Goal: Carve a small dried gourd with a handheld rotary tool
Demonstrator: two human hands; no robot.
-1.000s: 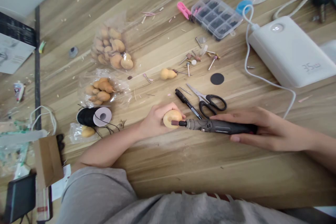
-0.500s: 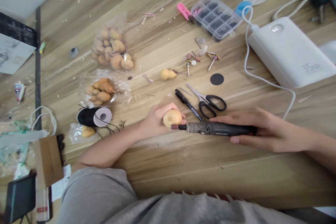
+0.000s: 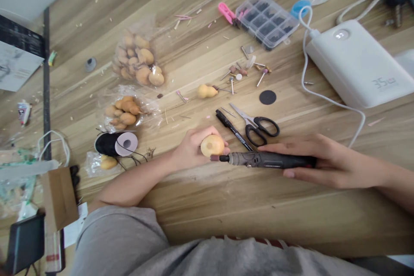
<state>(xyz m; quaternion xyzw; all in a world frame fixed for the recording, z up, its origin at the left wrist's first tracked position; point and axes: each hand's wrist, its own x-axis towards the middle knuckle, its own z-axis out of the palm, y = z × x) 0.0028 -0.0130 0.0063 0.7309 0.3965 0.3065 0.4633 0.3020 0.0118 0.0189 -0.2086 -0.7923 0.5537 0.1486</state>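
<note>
My left hand is closed round a small yellow gourd, its rounded end turned up with a pale round patch on it. In my right hand lies a dark rotary tool, gripped along its body and pointing left. Its brown sanding tip is at the lower edge of the gourd; whether it touches, I cannot tell. Just beyond the hands are a black marker pen and black-handled scissors. Another small gourd lies farther back among loose grinding bits.
Bags of gourds and a black cord spool lie to the left. At the back stands a clear compartment box. On the right, a white power bank has a cable curving toward my right hand. A black disc lies near the scissors.
</note>
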